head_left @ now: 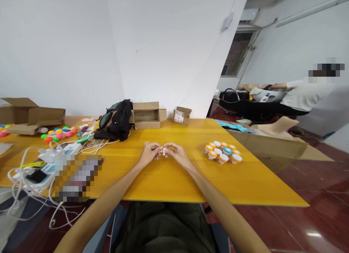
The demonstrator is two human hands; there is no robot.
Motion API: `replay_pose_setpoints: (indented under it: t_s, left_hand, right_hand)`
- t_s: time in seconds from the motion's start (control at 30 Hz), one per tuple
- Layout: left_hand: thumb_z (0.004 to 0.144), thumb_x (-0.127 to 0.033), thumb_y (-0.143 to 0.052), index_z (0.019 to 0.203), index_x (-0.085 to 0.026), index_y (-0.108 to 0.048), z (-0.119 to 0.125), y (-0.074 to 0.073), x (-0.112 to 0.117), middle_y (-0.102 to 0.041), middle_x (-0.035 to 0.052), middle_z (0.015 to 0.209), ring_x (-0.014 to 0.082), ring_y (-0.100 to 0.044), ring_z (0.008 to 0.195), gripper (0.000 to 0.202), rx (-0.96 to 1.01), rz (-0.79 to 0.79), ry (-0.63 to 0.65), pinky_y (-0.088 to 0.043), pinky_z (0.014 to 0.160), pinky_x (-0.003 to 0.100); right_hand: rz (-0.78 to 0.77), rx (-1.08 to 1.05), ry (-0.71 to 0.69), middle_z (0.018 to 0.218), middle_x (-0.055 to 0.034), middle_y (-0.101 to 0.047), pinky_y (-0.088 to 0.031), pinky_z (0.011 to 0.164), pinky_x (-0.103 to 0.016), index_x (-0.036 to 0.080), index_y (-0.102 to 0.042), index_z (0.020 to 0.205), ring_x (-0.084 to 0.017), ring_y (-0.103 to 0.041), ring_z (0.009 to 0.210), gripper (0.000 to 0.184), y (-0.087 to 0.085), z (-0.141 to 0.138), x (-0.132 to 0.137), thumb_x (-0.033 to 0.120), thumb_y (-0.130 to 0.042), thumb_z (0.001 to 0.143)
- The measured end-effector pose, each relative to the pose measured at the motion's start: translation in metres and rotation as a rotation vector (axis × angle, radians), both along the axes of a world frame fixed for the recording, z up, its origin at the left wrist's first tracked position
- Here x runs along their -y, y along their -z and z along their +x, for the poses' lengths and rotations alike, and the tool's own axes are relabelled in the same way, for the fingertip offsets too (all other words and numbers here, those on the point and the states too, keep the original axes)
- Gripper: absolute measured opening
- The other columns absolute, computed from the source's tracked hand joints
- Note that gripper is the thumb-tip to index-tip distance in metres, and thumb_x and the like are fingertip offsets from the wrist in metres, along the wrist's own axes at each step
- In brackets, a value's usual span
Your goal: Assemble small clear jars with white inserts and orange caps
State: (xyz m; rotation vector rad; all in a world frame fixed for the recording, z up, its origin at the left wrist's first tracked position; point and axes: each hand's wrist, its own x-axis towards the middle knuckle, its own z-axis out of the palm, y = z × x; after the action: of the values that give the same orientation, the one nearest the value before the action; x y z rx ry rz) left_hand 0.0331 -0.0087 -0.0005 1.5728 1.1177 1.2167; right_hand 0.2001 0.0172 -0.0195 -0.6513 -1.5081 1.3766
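Observation:
Over the middle of the yellow table (pixel 174 187), my left hand (pixel 149 153) and my right hand (pixel 176 153) meet at the fingertips. Both pinch a small white and orange piece (pixel 164 151) between them; it is too small for me to tell its kind, and the fingers hide part of it. To the right of my right hand stands a cluster of small round tubs (pixel 223 158) with white lids and orange rims. One of these has a teal lid (pixel 228 150).
Left lie a power strip (pixel 72 148) with tangled white cables, a blurred-out device (pixel 81 175), colourful balls (pixel 59 133) and a black bag (pixel 120 118). Cardboard boxes (pixel 147 124) stand along the back. A person in a white shirt (pixel 308 95) is at the far right.

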Motion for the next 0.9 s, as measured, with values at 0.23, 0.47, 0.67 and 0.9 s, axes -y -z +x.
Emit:
replay_pose_setpoints:
  t_s: [0.23, 0.47, 0.67, 0.9]
  left_hand:
    - [0.074, -0.045, -0.070, 0.074, -0.017, -0.061, 0.0013, 0.0059, -0.0034, -0.061, -0.0033, 0.053, 0.0089, -0.054, 0.041, 0.030, 0.031, 0.002, -0.023, -0.045, 0.043, 0.020]
    - [0.076, -0.041, -0.070, 0.076, -0.016, -0.066, -0.0005, 0.0075, -0.0037, -0.069, 0.0008, 0.061, 0.0122, -0.062, 0.050, 0.026, 0.054, -0.017, 0.019, -0.051, 0.053, 0.023]
    - [0.074, -0.041, -0.073, 0.092, -0.015, -0.074, -0.0035, 0.0099, -0.0056, -0.075, 0.0056, 0.077, 0.0174, -0.068, 0.068, 0.031, 0.092, -0.041, 0.090, -0.054, 0.069, 0.029]
    - [0.071, -0.041, -0.077, 0.092, -0.015, -0.077, -0.0041, 0.0083, -0.0035, -0.076, 0.0064, 0.079, 0.0165, -0.065, 0.070, 0.033, 0.151, -0.078, 0.092, -0.051, 0.073, 0.029]
  right_hand:
    - [-0.019, 0.016, 0.043, 0.077, 0.0015, -0.067, -0.055, 0.059, -0.027, 0.022, -0.068, 0.080, -0.013, -0.064, 0.059, 0.033, -0.0033, -0.0029, 0.0040, 0.045, -0.081, 0.060]
    - [0.040, 0.087, 0.081, 0.076, 0.0018, -0.065, -0.053, 0.059, -0.026, 0.021, -0.066, 0.080, -0.012, -0.062, 0.059, 0.025, -0.0051, -0.0034, 0.0078, 0.040, -0.076, 0.067]
    - [0.101, 0.101, 0.133, 0.084, -0.0005, -0.066, -0.053, 0.059, -0.026, 0.021, -0.067, 0.079, -0.012, -0.062, 0.061, 0.023, -0.0020, -0.0017, 0.0042, 0.041, -0.072, 0.070]
    - [0.137, 0.092, 0.152, 0.080, 0.0002, -0.064, -0.054, 0.058, -0.025, 0.021, -0.067, 0.078, -0.013, -0.062, 0.060, 0.021, -0.0041, -0.0025, 0.0056, 0.041, -0.070, 0.072]
